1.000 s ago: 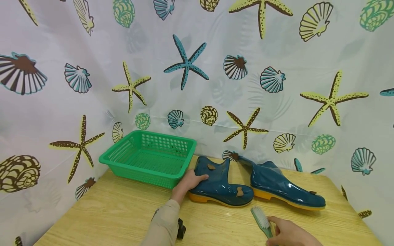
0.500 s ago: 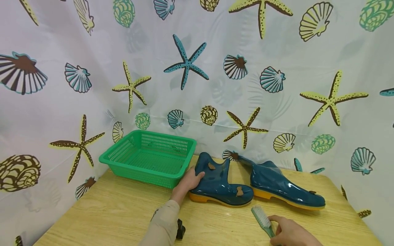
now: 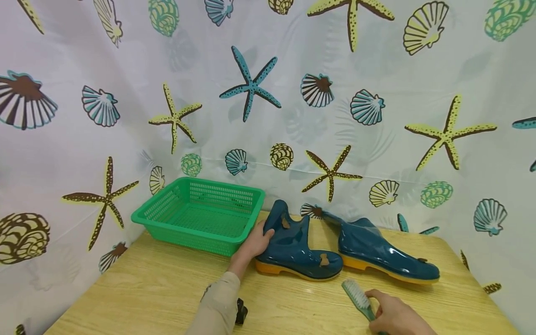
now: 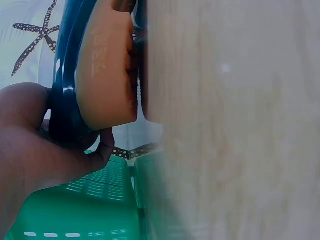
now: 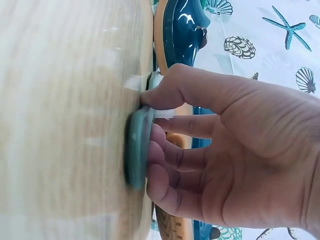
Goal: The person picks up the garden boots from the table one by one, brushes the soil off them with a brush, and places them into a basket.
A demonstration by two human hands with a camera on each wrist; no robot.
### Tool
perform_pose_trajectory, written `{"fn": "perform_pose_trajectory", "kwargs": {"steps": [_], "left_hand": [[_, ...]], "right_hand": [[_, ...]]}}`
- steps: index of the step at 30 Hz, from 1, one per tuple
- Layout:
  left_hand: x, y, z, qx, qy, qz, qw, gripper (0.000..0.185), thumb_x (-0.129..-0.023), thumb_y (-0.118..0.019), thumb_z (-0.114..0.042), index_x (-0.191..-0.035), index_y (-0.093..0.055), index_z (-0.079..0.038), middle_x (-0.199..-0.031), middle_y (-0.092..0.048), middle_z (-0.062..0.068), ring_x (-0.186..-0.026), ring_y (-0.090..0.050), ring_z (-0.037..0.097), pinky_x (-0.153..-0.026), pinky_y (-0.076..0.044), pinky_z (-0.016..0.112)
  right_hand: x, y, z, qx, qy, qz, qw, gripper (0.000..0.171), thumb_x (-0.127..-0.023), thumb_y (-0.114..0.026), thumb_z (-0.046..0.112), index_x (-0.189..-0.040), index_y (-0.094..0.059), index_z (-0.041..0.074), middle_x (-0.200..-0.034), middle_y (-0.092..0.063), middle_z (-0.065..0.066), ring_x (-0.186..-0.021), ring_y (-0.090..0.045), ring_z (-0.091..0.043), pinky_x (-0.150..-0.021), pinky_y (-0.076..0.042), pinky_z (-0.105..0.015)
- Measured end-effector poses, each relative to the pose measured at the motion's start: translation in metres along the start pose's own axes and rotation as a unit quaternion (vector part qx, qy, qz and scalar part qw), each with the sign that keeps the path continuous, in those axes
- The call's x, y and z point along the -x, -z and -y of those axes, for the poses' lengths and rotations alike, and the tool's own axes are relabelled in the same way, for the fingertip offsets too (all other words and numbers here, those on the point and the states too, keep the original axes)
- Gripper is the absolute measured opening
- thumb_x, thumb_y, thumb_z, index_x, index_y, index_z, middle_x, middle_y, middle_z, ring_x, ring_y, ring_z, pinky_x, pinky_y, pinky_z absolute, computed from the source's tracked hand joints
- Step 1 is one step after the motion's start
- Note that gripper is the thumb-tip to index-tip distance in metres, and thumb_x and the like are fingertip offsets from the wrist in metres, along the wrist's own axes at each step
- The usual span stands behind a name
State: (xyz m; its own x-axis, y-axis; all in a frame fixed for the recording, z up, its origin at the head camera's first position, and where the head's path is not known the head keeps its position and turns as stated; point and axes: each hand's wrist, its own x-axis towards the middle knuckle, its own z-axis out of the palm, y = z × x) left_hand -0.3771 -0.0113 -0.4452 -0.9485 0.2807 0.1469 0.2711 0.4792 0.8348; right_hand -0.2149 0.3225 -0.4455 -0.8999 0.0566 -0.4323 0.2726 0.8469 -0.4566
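Note:
My left hand [image 3: 256,239] grips a dark blue rubber boot [image 3: 293,258] at its back, thumb across the near side of the shaft. The boot lies with its toe to the right; brown patches mark the shaft and toe. In the left wrist view, fingers curl round the blue back above the orange heel [image 4: 107,75]. At the front right, my right hand [image 3: 395,314] pinches the green handle [image 5: 137,150] of a scrub brush [image 3: 356,294], held low by the tabletop, white bristles up. A second blue boot [image 3: 372,244] lies on the right, its shaft folded over.
Behind my left hand stands a green plastic basket [image 3: 188,238], close beside the gripped boot. A small black object [image 3: 240,311] shows beside my left sleeve [image 3: 217,302]. A white curtain [image 3: 276,60] printed with shells and starfish surrounds the wooden table [image 3: 159,288].
The gripped boot's shaft has risen at its top, and my left hand has moved up slightly with it. My right hand has shifted a little to the right with the brush.

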Motion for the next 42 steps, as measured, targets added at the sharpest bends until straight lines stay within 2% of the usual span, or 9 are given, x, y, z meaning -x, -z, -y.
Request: {"fn": "perform_pose_trajectory", "kwargs": {"steps": [8, 13, 19, 25, 32, 38, 42], "left_hand": [[-0.001, 0.001, -0.003, 0.010, -0.005, -0.023, 0.9997, 0.052, -0.105, -0.047, -0.013, -0.151, -0.030, 0.006, -0.153, -0.037, 0.029, -0.140, -0.038, 0.044, -0.115, -0.031, 0.057], [0.000, 0.000, -0.003, 0.015, -0.017, -0.029, 0.9993, 0.051, -0.105, -0.049, -0.012, -0.151, -0.033, 0.005, -0.151, -0.040, 0.029, -0.138, -0.041, 0.044, -0.113, -0.033, 0.057], [-0.001, -0.001, -0.002, 0.017, -0.003, -0.031, 0.9994, 0.053, -0.105, -0.048, -0.013, -0.152, -0.031, 0.004, -0.153, -0.038, 0.027, -0.140, -0.039, 0.042, -0.115, -0.032, 0.056], [-0.002, -0.003, -0.004, 0.016, 0.012, -0.035, 0.9992, 0.054, -0.105, -0.050, -0.012, -0.153, -0.031, 0.003, -0.151, -0.040, 0.026, -0.136, -0.045, 0.039, -0.113, -0.035, 0.054], [0.003, -0.005, -0.011, 0.006, 0.014, -0.050, 0.9986, 0.053, -0.103, -0.052, -0.009, -0.151, -0.034, 0.001, -0.145, -0.048, 0.025, -0.126, -0.052, 0.036, -0.108, -0.041, 0.052], [0.004, -0.006, -0.013, 0.011, 0.009, -0.061, 0.9981, 0.050, -0.103, -0.052, -0.008, -0.150, -0.036, -0.002, -0.141, -0.052, 0.023, -0.122, -0.055, 0.033, -0.105, -0.044, 0.050], [0.004, -0.006, -0.015, 0.016, -0.005, -0.074, 0.9971, 0.049, -0.100, -0.054, -0.005, -0.147, -0.039, -0.003, -0.131, -0.058, 0.022, -0.113, -0.059, 0.032, -0.101, -0.046, 0.050]], "right_hand": [[0.004, 0.000, 0.001, -0.016, 0.004, 0.012, 1.000, 0.074, -0.079, -0.078, 0.016, -0.143, -0.044, 0.003, -0.092, -0.056, -0.009, -0.081, -0.053, -0.023, -0.071, -0.043, -0.037], [0.005, 0.000, 0.000, -0.032, 0.038, 0.006, 0.999, 0.069, -0.081, -0.073, 0.008, -0.144, -0.044, 0.002, -0.090, -0.053, -0.008, -0.080, -0.051, -0.023, -0.070, -0.042, -0.036], [0.004, 0.000, -0.001, -0.025, 0.062, -0.005, 0.998, 0.053, -0.088, -0.068, 0.008, -0.138, -0.051, -0.001, -0.089, -0.055, -0.006, -0.081, -0.051, -0.022, -0.071, -0.044, -0.036], [0.006, 0.003, 0.002, -0.031, 0.075, -0.016, 0.997, 0.051, -0.088, -0.064, 0.008, -0.137, -0.053, -0.001, -0.090, -0.055, -0.005, -0.081, -0.051, -0.021, -0.071, -0.042, -0.036], [0.009, 0.010, 0.003, -0.025, 0.098, -0.038, 0.994, 0.052, -0.096, -0.061, 0.018, -0.142, -0.048, -0.001, -0.096, -0.056, -0.004, -0.085, -0.050, -0.020, -0.071, -0.041, -0.036], [0.010, 0.013, 0.004, -0.027, 0.106, -0.054, 0.992, 0.051, -0.098, -0.057, 0.018, -0.143, -0.046, -0.003, -0.109, -0.060, -0.004, -0.091, -0.053, -0.020, -0.076, -0.044, -0.038], [0.011, 0.014, 0.003, -0.025, 0.110, -0.060, 0.992, 0.051, -0.098, -0.056, 0.017, -0.143, -0.046, -0.003, -0.114, -0.062, -0.007, -0.092, -0.053, -0.021, -0.078, -0.046, -0.039]]}}
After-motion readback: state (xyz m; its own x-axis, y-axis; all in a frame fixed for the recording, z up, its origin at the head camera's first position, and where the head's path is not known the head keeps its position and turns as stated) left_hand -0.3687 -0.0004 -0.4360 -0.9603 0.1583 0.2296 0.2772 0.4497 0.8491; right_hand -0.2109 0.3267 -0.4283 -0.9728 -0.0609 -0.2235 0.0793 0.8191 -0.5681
